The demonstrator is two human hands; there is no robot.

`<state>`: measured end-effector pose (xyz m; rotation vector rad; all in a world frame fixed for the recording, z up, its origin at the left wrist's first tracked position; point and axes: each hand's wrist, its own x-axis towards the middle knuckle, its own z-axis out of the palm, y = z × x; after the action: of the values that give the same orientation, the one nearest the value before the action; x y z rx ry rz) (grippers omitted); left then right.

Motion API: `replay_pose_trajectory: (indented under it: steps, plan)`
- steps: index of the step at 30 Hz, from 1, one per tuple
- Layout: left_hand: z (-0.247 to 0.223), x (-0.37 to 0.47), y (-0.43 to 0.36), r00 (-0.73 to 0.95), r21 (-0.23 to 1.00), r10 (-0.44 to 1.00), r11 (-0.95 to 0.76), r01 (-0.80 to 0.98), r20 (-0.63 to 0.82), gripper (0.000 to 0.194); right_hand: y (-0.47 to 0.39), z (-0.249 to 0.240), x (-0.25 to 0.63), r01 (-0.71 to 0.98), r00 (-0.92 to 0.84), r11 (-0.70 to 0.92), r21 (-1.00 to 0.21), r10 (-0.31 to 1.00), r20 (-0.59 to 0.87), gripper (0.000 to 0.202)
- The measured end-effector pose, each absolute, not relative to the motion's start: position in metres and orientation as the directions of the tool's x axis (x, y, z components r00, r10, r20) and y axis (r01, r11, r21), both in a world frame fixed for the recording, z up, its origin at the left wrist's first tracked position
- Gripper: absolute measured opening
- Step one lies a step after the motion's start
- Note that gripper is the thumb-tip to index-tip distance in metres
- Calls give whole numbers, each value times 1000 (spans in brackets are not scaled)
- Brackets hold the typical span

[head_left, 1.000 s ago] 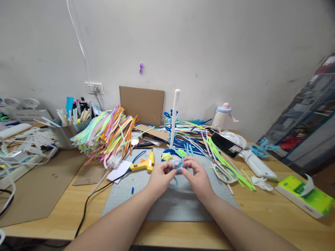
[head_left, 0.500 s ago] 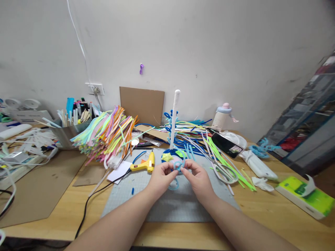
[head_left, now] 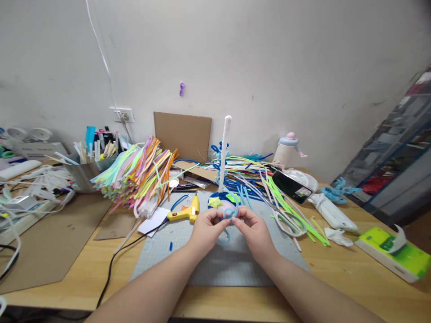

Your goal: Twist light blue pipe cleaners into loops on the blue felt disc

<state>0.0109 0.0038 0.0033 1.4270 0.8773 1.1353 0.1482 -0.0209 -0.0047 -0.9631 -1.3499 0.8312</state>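
Two bare hands, dead centre of my dial, thumbs and forefingers almost meeting: my left hand (head_left: 206, 229) pinches a light-blue fuzzy stem (head_left: 229, 212), my right hand (head_left: 253, 228) pinches it too, both grips narrow. The stem is over the grey cutting mat (head_left: 232, 271), just this side of a round decorated base (head_left: 213, 196), with one loose curve dropping at six o'clock.

How far along? Partway, I'd judge: a small coil is made between the fingertips, that lower curve looks unworked, and whether anything is fastened I cannot tell.

Pose check! Forearms run in from eight and four o'clock, hands angled inward, the other fingers curled out of my sight.

Outward now: at twelve, the base carries a yellow star (head_left: 215, 202), and a white post (head_left: 224, 152) rises behind it, nearly upright. Nine o'clock, yellow glue gun (head_left: 188, 213) lying on the mat; ten, a fat bundle of coloured stems (head_left: 138, 175). Eleven, a cardboard sheet (head_left: 182, 135) against the wall. Two, a phone (head_left: 292, 185); three, scissors (head_left: 290, 223) beside bright green stems (head_left: 314, 233)
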Motion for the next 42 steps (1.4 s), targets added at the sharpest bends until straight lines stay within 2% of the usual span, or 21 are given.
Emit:
replay_pose_trajectory:
  steps: [6,11,14,20,29,35,42]
  plan:
    - [5,11,4,269,980,947,-145,-137,178,24,-22,-4,150,139,69,452,-881,883,464,8]
    - [4,11,3,266,984,950,-138,-112,164,23,-22,2,154,144,60,468,-872,875,480,8]
    - [4,11,3,266,989,954,-114,-97,136,26,-21,7,158,109,61,441,-891,892,449,10]
    - [7,11,4,356,991,934,25,-134,24,30,-18,7,157,-109,48,297,-949,955,294,17]
    - [7,9,4,383,980,920,146,-139,-83,27,-14,1,158,-226,56,211,-951,977,204,16]
    - [7,9,5,381,980,919,161,-116,-106,26,-14,2,158,-233,44,172,-957,985,166,17]
    - [5,9,6,322,981,938,167,-99,-128,26,-16,7,157,-161,74,177,-971,983,167,19]
